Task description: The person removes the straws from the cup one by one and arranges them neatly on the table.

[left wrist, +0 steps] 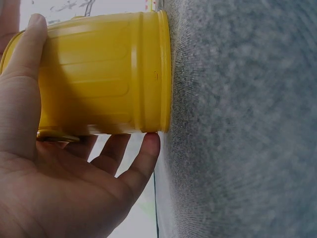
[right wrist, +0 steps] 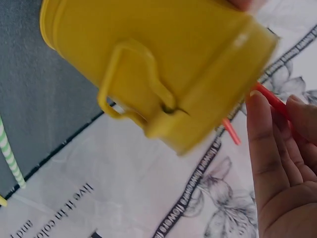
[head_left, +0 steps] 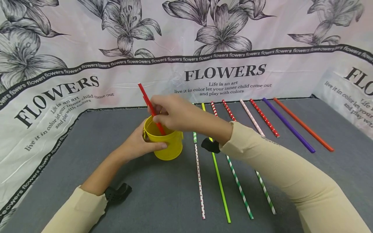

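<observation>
A small yellow bucket [head_left: 169, 149] with side handles stands upright on the grey table. My left hand [head_left: 138, 144] holds it from the left, thumb across the front, other fingers round the far side in the left wrist view. Above the rim, my right hand [head_left: 176, 112] pinches a red straw [head_left: 160, 127] whose lower end is inside the bucket. A second red straw end [right wrist: 231, 131] shows beside the bucket's rim in the right wrist view. How many red straws there are, and which ones the fingers grip, I cannot tell.
Several straws lie in two rows on the right, including an orange straw [head_left: 304, 124], a purple straw [head_left: 288, 125], a yellow-green straw [head_left: 221, 189] and a green striped straw [head_left: 240, 187]. My right forearm passes over some. A flower-printed cloth [head_left: 140, 76] rises behind the table [head_left: 163, 197].
</observation>
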The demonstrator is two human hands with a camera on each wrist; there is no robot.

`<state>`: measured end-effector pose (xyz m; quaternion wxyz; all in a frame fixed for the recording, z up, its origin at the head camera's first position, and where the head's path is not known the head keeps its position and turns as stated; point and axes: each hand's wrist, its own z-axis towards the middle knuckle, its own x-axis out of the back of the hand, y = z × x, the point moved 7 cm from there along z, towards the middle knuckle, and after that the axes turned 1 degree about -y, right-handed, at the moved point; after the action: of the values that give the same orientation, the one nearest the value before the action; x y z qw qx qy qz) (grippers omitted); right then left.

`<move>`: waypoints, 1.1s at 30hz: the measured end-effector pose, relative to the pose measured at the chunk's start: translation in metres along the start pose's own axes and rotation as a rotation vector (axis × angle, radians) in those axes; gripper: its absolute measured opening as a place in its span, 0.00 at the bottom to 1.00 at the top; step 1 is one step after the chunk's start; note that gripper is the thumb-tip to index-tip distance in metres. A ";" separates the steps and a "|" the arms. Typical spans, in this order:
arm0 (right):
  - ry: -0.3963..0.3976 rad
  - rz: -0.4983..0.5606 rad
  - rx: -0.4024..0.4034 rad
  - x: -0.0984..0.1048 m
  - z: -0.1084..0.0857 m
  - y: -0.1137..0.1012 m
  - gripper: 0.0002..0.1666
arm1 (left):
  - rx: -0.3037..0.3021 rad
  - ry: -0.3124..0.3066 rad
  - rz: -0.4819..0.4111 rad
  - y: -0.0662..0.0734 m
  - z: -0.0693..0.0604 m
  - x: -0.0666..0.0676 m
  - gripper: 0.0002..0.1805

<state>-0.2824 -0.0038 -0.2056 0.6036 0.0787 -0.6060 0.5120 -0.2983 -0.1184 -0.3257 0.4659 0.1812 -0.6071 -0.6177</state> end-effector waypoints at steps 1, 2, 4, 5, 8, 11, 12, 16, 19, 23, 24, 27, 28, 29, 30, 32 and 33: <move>0.022 0.014 0.015 0.004 -0.002 -0.002 0.08 | -0.001 0.001 0.000 0.000 0.000 0.000 0.39; 0.041 0.033 0.030 0.008 -0.005 -0.004 0.08 | 0.000 0.001 -0.001 0.000 0.000 0.000 0.39; 0.078 0.051 0.058 0.016 -0.011 -0.008 0.09 | 0.010 0.008 0.008 -0.001 0.000 0.000 0.40; 0.095 0.060 0.070 0.021 -0.014 -0.010 0.09 | 0.016 0.011 0.008 -0.001 0.000 0.001 0.40; 0.139 0.087 0.089 0.032 -0.026 -0.014 0.11 | 0.036 0.020 0.019 -0.002 0.000 0.001 0.42; 0.183 0.101 0.112 0.042 -0.039 -0.017 0.12 | 0.041 0.025 0.020 -0.001 0.000 0.001 0.44; 0.200 0.096 0.118 0.045 -0.044 -0.018 0.13 | 0.043 0.029 0.024 -0.001 0.000 0.001 0.44; 0.256 0.087 0.149 0.057 -0.058 -0.023 0.15 | 0.035 0.035 0.014 0.000 -0.001 0.001 0.44; 0.301 0.079 0.167 0.066 -0.069 -0.026 0.17 | 0.022 0.037 0.002 0.000 -0.001 0.002 0.44; 0.355 0.035 0.174 0.077 -0.084 -0.026 0.20 | 0.028 0.040 0.001 0.000 -0.002 0.002 0.45; 0.365 0.021 0.170 0.079 -0.089 -0.025 0.21 | 0.034 0.042 0.006 0.000 -0.002 0.003 0.45; 0.388 -0.037 0.128 0.084 -0.105 -0.017 0.22 | 0.036 0.041 0.005 0.000 -0.003 0.003 0.46; 0.394 -0.055 0.110 0.085 -0.111 -0.013 0.23 | 0.032 0.039 0.002 0.000 -0.002 0.003 0.46; 0.398 -0.072 0.084 0.086 -0.117 -0.009 0.24 | 0.027 0.037 0.000 0.000 -0.002 0.003 0.45; 0.404 -0.096 0.057 0.087 -0.123 -0.005 0.24 | 0.023 0.034 -0.002 0.000 -0.002 0.003 0.45; 0.422 -0.116 0.017 0.091 -0.135 0.003 0.27 | 0.015 0.029 -0.009 0.001 -0.002 0.003 0.45; 0.433 -0.123 -0.001 0.093 -0.141 0.006 0.28 | 0.013 0.028 -0.012 0.001 -0.002 0.003 0.45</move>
<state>-0.2191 0.1490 -0.1689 0.7497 0.0035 -0.4566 0.4791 -0.2976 -0.1215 -0.3243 0.4694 0.1963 -0.6035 -0.6139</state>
